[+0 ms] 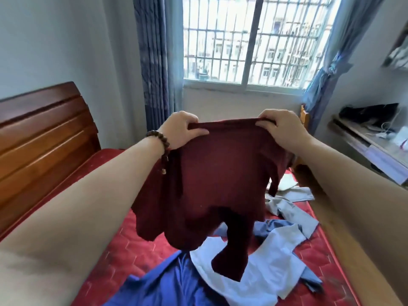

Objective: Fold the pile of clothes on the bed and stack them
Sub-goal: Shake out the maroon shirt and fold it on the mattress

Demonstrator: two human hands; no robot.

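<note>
Red quilted mattress [123, 257]; loose on it: blue garment [172, 281], white garment [265, 274], grey garments [293, 213].

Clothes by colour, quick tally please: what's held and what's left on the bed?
Maroon: 1, the maroon shirt, held up in both hands
Blue: 1, the blue garment on the bed
White: 1, the white garment
Grey: 1, the grey garment
Total: 4 visible

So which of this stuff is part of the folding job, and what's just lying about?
Job: maroon shirt held up by left hand and right hand; blue garment, white garment, grey garment, on the bed.
Lying about: desk clutter, curtains.
</note>
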